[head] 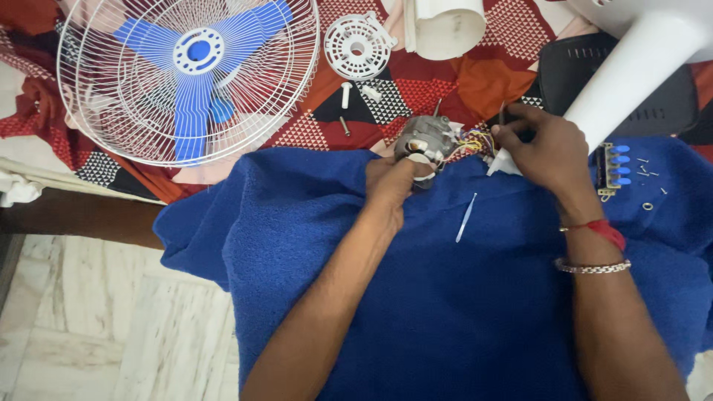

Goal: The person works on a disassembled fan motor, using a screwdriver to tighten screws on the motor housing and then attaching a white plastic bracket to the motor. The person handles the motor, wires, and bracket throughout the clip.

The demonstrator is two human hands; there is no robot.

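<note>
Fuzzy matt blue towel (445, 297); dull grey metal motor (427, 139); glossy white wire grille (186, 78) over smooth blue plastic blades (194, 56); polished marble floor (111, 334).

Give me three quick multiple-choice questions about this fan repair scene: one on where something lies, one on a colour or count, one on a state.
1. Where does the fan guard with the blades lie?
A. on the blue towel
B. on the patterned red cloth, upper left
C. on the marble floor

2. What colour are the fan blades?
A. blue
B. green
C. black

3. What is the left hand doing?
A. resting flat on the floor
B. gripping the motor
C. holding the white strip

Answers: 1 B, the fan guard sits on the patterned cloth, off the blue towel. 2 A, the blades are blue. 3 B, the left hand clasps the motor, while the right hand works at its wires.
</note>
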